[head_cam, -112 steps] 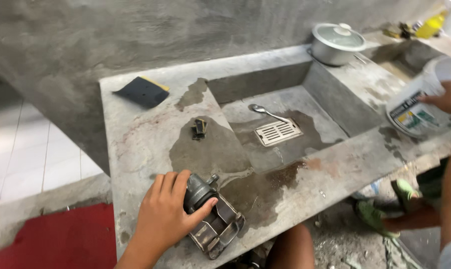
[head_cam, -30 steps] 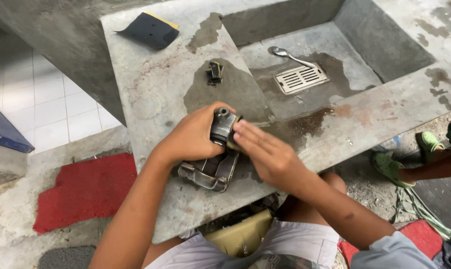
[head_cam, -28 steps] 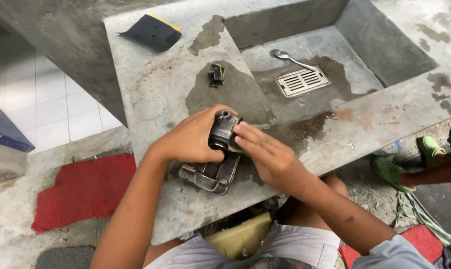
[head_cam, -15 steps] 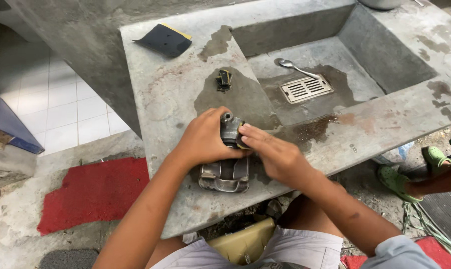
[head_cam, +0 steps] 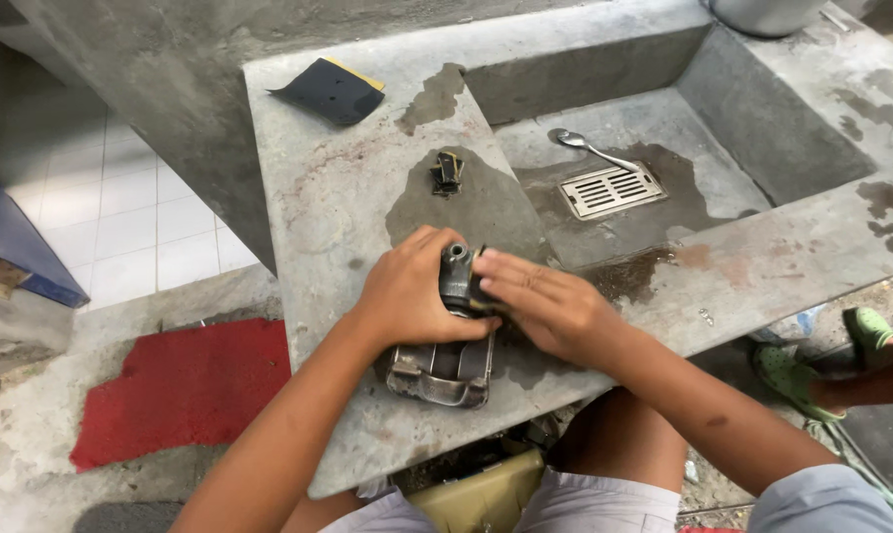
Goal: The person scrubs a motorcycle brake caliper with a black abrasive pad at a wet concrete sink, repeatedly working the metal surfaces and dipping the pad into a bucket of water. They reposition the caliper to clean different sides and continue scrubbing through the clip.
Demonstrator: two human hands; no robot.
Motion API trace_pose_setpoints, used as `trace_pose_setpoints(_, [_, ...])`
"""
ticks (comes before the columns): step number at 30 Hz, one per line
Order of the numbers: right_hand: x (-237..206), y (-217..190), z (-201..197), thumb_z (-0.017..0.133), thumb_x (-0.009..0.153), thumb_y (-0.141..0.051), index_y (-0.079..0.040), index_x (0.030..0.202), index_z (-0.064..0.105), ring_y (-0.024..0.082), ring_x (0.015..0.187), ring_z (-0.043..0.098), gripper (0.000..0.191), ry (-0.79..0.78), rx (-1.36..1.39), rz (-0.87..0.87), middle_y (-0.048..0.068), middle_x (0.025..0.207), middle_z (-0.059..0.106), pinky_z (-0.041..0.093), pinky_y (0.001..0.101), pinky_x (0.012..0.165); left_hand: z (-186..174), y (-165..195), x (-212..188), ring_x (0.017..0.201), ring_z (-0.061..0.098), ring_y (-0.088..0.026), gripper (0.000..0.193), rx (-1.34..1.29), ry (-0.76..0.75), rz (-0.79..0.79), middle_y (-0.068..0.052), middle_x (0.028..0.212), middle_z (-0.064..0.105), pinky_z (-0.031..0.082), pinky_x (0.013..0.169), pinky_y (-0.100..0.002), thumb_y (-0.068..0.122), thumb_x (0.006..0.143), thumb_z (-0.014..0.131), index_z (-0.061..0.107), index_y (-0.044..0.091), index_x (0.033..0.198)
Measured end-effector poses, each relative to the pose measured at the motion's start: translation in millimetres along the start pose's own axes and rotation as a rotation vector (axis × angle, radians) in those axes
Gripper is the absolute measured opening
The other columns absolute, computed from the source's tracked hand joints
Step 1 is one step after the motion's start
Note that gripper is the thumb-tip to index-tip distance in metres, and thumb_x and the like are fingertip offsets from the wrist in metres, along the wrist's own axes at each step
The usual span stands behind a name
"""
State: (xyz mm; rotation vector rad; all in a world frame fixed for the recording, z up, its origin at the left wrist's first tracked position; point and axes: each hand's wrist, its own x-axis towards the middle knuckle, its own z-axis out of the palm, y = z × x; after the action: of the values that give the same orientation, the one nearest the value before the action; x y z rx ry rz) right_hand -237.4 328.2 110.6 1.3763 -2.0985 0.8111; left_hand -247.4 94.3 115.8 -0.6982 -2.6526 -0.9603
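Bit below centre frame, a grimy metal engine part (head_cam: 444,341) is kept flat on the concrete slab (head_cam: 348,197), probably so it can't slide. It's gripped by the left hand (head_cam: 412,296), fingers wrapped round its upper barrel. The right hand (head_cam: 543,308) is pressed against the side, fingers flattened and together.

L hand (head_cam: 412,296), R hand (head_cam: 545,311) together, curled

Bare forearms, pale grey shorts
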Motion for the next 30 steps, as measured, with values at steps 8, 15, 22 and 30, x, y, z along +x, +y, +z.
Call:
trace_pose_setpoints(8, [-5,9,-11,0.072,0.083,0.007,0.004,0.126,0.067,0.034,0.134,0.062,0.043,0.008,0.104,-0.087,0.016,0.133,0.069,0.054,0.0446,0.111,-3,7,6,0.096,0.070,-0.033,0.078,-0.112,-0.064,0.073,-0.012,0.107,0.067,0.058,0.081,-0.042,0.050,0.049,0.094,0.065,0.008,0.108])
trace_pose_setpoints(15, [-5,8,-14,0.070,0.081,0.010,0.007,0.126,0.064,0.038,0.132,0.064,0.045,0.029,0.084,-0.095,0.019,0.135,0.068,0.054,0.0484,0.113,-5,11,12,0.097,0.071,-0.031,0.076,-0.129,-0.173,0.027,-0.010,0.107,0.067,0.058,0.081,-0.041,0.048,0.048,0.092,0.066,0.009,0.108])
trace_pose_setpoints(22, [-8,12,-9,0.066,0.082,0.012,0.009,0.124,0.064,0.038,0.126,0.068,0.043,0.008,0.079,-0.065,0.026,0.132,0.067,0.060,0.0427,0.104,1,17,1,0.101,0.068,-0.033,0.077,-0.076,-0.093,-0.095,-0.010,0.105,0.066,0.056,0.083,-0.044,0.044,0.043,0.092,0.065,0.009,0.106])
trace_pose_setpoints(30, [-8,15,-12,0.064,0.077,0.010,0.010,0.113,0.065,0.041,0.122,0.069,0.036,-0.079,0.110,-0.258,0.024,0.127,0.068,0.058,0.0521,0.105,7,14,6,0.102,0.068,-0.031,0.072,-0.143,-0.104,0.075,-0.010,0.103,0.068,0.057,0.082,-0.043,0.046,0.050,0.092,0.062,0.006,0.103])
